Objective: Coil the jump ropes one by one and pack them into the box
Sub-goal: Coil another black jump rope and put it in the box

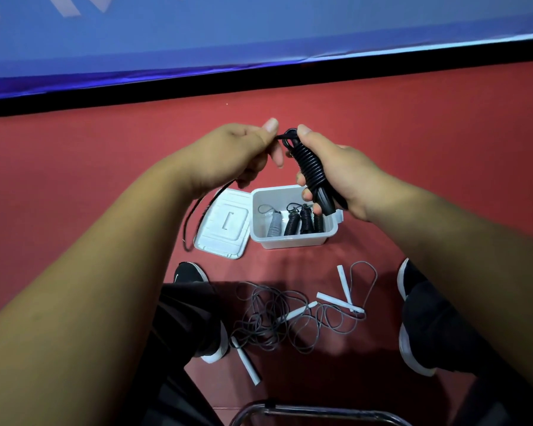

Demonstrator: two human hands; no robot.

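**Tucking the last loop**

At the frame's centre, the right hand grips the black rope by its wound bundle, above the box. The left hand pinches the cord at the top. The cord looks light, springy and slick – likely to unwind, so hold the coils themselves. Grey ropes lie tangled on the floor, lower centre.

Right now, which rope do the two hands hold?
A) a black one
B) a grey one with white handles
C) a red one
A: the right hand grips a coiled black rope and the left hand pinches its loose end; the grey ropes lie tangled on the floor.
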